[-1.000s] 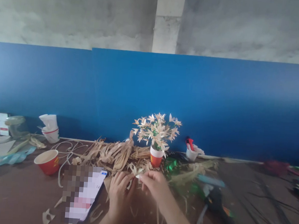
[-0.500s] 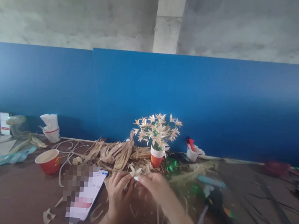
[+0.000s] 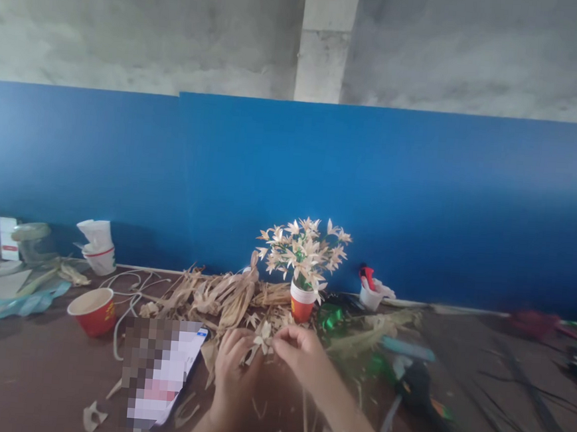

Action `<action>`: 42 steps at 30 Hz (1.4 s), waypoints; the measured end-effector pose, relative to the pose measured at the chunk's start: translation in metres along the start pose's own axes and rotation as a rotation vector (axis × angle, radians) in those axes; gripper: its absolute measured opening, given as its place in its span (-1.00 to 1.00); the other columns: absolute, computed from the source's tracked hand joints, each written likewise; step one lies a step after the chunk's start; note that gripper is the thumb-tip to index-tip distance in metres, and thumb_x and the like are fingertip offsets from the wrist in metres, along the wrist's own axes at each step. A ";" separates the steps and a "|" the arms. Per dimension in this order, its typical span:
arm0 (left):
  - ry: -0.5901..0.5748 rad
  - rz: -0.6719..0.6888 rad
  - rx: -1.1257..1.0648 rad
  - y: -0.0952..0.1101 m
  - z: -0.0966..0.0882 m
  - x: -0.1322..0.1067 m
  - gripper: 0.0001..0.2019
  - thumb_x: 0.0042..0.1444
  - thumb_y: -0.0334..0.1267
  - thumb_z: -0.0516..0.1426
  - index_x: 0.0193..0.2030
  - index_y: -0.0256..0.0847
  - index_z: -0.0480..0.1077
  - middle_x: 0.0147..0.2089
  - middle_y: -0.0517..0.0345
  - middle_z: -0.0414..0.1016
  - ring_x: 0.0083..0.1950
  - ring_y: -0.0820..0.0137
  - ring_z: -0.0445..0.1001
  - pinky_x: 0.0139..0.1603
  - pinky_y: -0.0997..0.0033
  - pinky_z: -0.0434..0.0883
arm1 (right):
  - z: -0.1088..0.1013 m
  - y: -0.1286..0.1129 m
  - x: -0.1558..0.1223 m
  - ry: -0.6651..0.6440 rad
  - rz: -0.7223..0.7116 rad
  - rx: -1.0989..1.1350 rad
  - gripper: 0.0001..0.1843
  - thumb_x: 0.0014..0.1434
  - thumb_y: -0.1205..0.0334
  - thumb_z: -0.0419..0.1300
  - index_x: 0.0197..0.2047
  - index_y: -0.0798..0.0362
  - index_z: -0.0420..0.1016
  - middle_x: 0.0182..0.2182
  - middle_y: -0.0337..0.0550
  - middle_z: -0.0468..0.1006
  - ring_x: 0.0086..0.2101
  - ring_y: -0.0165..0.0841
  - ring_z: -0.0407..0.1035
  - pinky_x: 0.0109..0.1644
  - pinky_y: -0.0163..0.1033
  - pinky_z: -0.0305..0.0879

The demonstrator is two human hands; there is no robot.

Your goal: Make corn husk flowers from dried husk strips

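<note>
A pale husk flower with pointed petals is held up between my two hands, just above the table. My left hand has its fingers curled and closed on the flower from the left and below. On the other side, my right hand pinches at the flower's right edge with thumb and forefinger; the fingertips partly hide what they grip. Directly behind stands a red-and-white paper cup filled with a bunch of similar cream flowers on green stems.
Dried corn husks lie along the back. To the left are a phone, a red paper bowl and a white cable. A black glue gun lies at right, near a white cup against the blue partition.
The flower has turned so its petals face me more. My right fingers have shifted slightly right along its edge, and my left hand has moved a little right.
</note>
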State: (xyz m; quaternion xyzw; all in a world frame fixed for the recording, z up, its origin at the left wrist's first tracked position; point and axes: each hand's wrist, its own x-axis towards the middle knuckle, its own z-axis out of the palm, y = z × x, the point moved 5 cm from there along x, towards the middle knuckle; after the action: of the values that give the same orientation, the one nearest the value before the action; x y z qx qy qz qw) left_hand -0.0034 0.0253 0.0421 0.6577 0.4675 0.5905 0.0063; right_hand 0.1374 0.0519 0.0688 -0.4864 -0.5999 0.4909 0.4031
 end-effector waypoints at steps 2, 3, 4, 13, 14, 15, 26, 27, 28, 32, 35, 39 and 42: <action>-0.030 -0.057 -0.080 0.000 0.003 0.002 -0.93 0.05 -0.29 0.13 -0.40 -0.19 0.42 -0.37 0.10 0.47 -0.28 0.31 0.42 -0.25 0.34 0.37 | -0.003 0.001 0.001 -0.003 -0.005 -0.027 -0.90 -0.05 0.24 0.16 -0.53 0.07 0.42 -0.67 -0.32 0.39 -0.63 -0.48 0.21 -0.53 -0.38 0.10; -0.048 -0.091 -0.123 0.000 0.005 0.003 -0.93 0.03 -0.28 0.14 -0.39 -0.19 0.43 -0.36 0.09 0.47 -0.27 0.31 0.43 -0.25 0.34 0.38 | -0.005 0.001 0.002 -0.010 0.000 -0.038 -0.90 -0.05 0.25 0.15 -0.53 0.07 0.42 -0.67 -0.32 0.39 -0.63 -0.48 0.21 -0.53 -0.38 0.10; -0.071 -0.126 -0.167 -0.001 0.007 0.004 -0.92 0.02 -0.25 0.16 -0.38 -0.20 0.43 -0.34 0.08 0.48 -0.26 0.30 0.44 -0.23 0.34 0.39 | -0.007 0.002 0.003 -0.018 0.007 -0.049 -0.91 -0.06 0.26 0.15 -0.53 0.07 0.42 -0.67 -0.32 0.40 -0.63 -0.48 0.22 -0.53 -0.39 0.10; -0.442 -0.461 -0.554 -0.021 0.031 -0.002 -0.74 -0.03 -0.08 0.18 -0.51 -0.26 0.45 -0.46 0.14 0.40 -0.36 0.38 0.36 -0.29 0.44 0.32 | -0.017 0.001 0.001 -0.098 0.015 -0.245 -0.90 -0.05 0.29 0.12 -0.52 0.10 0.43 -0.62 -0.30 0.44 -0.58 -0.49 0.25 -0.47 -0.41 0.12; -0.461 -0.489 -0.574 -0.025 0.033 -0.003 -0.74 -0.06 -0.09 0.20 -0.52 -0.27 0.45 -0.46 0.14 0.40 -0.36 0.38 0.36 -0.30 0.45 0.31 | -0.017 0.002 0.001 -0.121 0.023 -0.257 -0.90 -0.05 0.29 0.12 -0.52 0.10 0.42 -0.62 -0.30 0.43 -0.58 -0.50 0.25 -0.47 -0.41 0.12; -0.475 -0.507 -0.593 -0.028 0.034 -0.003 -0.75 -0.09 -0.10 0.22 -0.53 -0.28 0.46 -0.46 0.14 0.40 -0.36 0.38 0.36 -0.30 0.45 0.30 | -0.017 0.003 0.001 -0.135 0.033 -0.267 -0.90 -0.04 0.30 0.11 -0.52 0.10 0.42 -0.62 -0.31 0.43 -0.58 -0.50 0.25 -0.48 -0.42 0.11; -0.432 -0.496 -0.502 -0.019 0.028 0.002 -0.97 -0.19 -0.38 0.18 -0.54 -0.27 0.46 -0.50 0.19 0.38 -0.42 0.43 0.31 -0.34 0.48 0.25 | -0.016 0.012 0.004 -0.124 0.097 -0.289 -0.92 -0.04 0.29 0.13 -0.51 0.10 0.41 -0.64 -0.30 0.44 -0.60 -0.49 0.26 -0.51 -0.42 0.08; -0.425 -0.502 -0.502 -0.020 0.028 0.002 -0.97 -0.19 -0.37 0.19 -0.54 -0.27 0.46 -0.50 0.19 0.38 -0.42 0.43 0.30 -0.35 0.48 0.25 | -0.015 0.013 0.004 -0.126 0.099 -0.283 -0.92 -0.05 0.30 0.12 -0.51 0.10 0.41 -0.64 -0.30 0.44 -0.60 -0.49 0.26 -0.51 -0.43 0.09; -0.421 -0.510 -0.506 -0.021 0.029 0.001 -0.96 -0.18 -0.35 0.20 -0.54 -0.27 0.46 -0.51 0.18 0.38 -0.43 0.43 0.30 -0.36 0.48 0.25 | -0.015 0.013 0.004 -0.130 0.098 -0.275 -0.92 -0.05 0.31 0.11 -0.51 0.10 0.41 -0.63 -0.29 0.45 -0.60 -0.50 0.26 -0.51 -0.43 0.09; -0.413 -0.539 -0.552 -0.024 0.033 -0.003 -0.88 -0.17 -0.26 0.23 -0.57 -0.28 0.45 -0.52 0.19 0.36 -0.44 0.45 0.28 -0.38 0.49 0.24 | -0.014 0.015 0.005 -0.143 0.096 -0.253 -0.92 -0.06 0.33 0.10 -0.49 0.11 0.42 -0.62 -0.28 0.46 -0.60 -0.50 0.26 -0.51 -0.43 0.11; -0.389 -0.563 -0.610 -0.028 0.035 -0.005 -0.85 -0.20 -0.24 0.26 -0.59 -0.28 0.44 -0.53 0.19 0.35 -0.45 0.46 0.27 -0.40 0.51 0.23 | -0.014 0.016 0.006 -0.144 0.093 -0.247 -0.92 -0.06 0.30 0.12 -0.48 0.11 0.42 -0.62 -0.27 0.46 -0.60 -0.50 0.26 -0.50 -0.42 0.12; -0.370 -0.593 -0.697 -0.033 0.038 -0.007 -0.78 -0.23 -0.17 0.29 -0.61 -0.28 0.44 -0.53 0.19 0.34 -0.45 0.45 0.29 -0.40 0.49 0.25 | -0.014 0.015 0.005 -0.146 0.100 -0.254 -0.90 -0.05 0.26 0.14 -0.49 0.11 0.43 -0.63 -0.27 0.45 -0.60 -0.49 0.27 -0.51 -0.42 0.12; -0.388 -0.626 -0.725 -0.037 0.041 -0.010 -0.75 -0.24 -0.13 0.31 -0.62 -0.29 0.44 -0.54 0.19 0.33 -0.46 0.45 0.30 -0.41 0.50 0.25 | -0.015 0.013 0.003 -0.141 0.115 -0.280 -0.90 -0.05 0.26 0.14 -0.48 0.10 0.45 -0.62 -0.27 0.46 -0.59 -0.49 0.27 -0.51 -0.43 0.10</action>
State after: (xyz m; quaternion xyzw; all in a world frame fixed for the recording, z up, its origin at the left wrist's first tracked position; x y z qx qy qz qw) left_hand 0.0078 0.0619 0.0013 0.5393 0.3977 0.5514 0.4969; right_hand 0.1540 0.0582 0.0586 -0.5356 -0.6606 0.4577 0.2594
